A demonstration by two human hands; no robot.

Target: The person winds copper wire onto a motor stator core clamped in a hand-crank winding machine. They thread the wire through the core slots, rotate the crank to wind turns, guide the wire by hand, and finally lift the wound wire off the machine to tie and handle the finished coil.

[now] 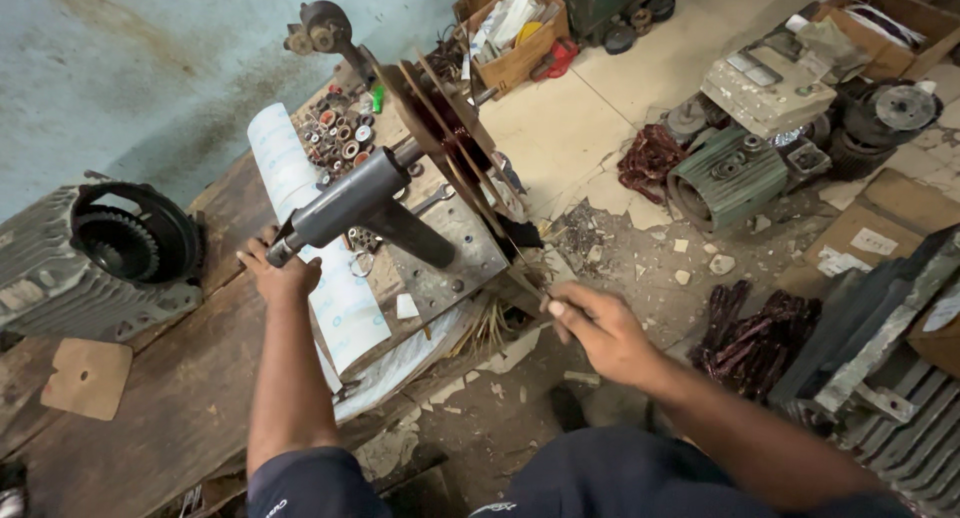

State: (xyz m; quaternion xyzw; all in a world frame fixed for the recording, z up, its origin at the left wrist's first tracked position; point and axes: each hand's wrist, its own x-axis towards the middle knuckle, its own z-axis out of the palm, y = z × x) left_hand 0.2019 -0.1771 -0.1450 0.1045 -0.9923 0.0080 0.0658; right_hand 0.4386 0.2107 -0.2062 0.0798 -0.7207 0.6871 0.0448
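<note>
A hand-cranked coil winding machine (375, 203) is bolted to a worn wooden bench (130, 418). Its brown winding formers (450, 143) sit on the shaft, tilted, with dark copper coil between them. My left hand (278, 270) grips the crank end of the machine at its near left end. My right hand (595, 328) is at the bench's right edge below the formers, fingers pinched on a thin wire that is hard to make out.
A grey motor stator housing (100, 258) lies at the bench's left end. White insulation sheet (320, 248) lies under the machine, beside a pile of small bearings and bushes (335, 138). Motor housings (725, 178), copper coil bundles (750, 338) and cardboard boxes (515, 38) litter the floor.
</note>
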